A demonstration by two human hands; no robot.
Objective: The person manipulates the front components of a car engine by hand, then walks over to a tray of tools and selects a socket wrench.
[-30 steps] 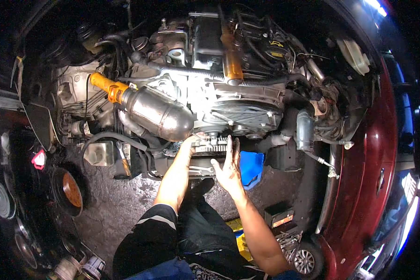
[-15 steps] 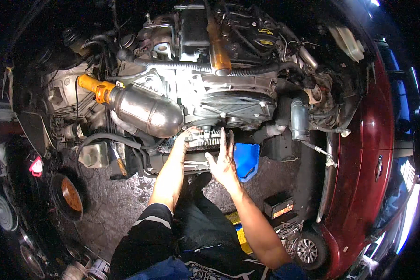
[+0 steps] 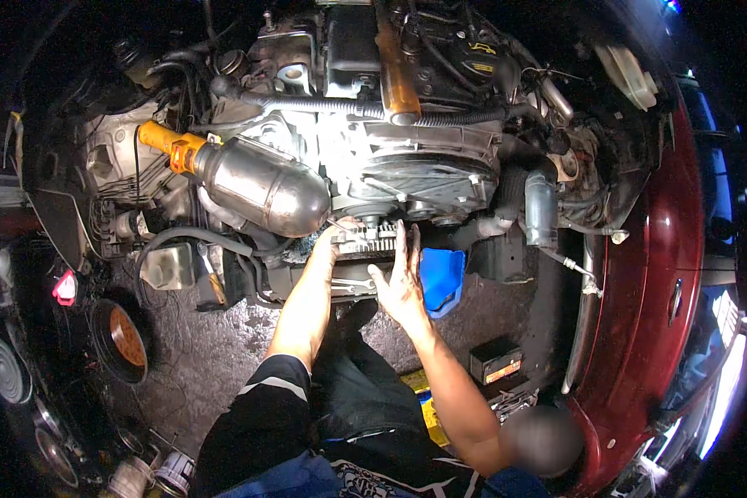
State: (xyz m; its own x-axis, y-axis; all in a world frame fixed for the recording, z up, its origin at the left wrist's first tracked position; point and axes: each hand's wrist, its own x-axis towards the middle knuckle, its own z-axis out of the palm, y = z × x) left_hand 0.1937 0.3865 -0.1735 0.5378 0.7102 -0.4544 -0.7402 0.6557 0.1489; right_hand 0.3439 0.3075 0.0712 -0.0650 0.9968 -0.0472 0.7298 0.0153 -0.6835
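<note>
A silvery finned metal part sits low at the front of the exposed engine. My left hand is closed on its left end, some fingers hidden behind the metal. At the right end, my right hand has its fingers stretched upward and the thumb apart, with the fingertips beside or against the part; contact is hard to tell. Just below lies a wrench on the dark front crossmember. A blue plastic container stands immediately right of my right hand.
A rounded metal canister with a yellow-handled tool beside it juts out at left. An amber-handled tool lies over the engine. A battery rests on the floor, and a red car borders the right side.
The view has shifted slightly, carrying the engine a little right in the picture. Both hands keep nearly the same pose at the finned part. A blurred round patch now covers the wheel at lower right.
</note>
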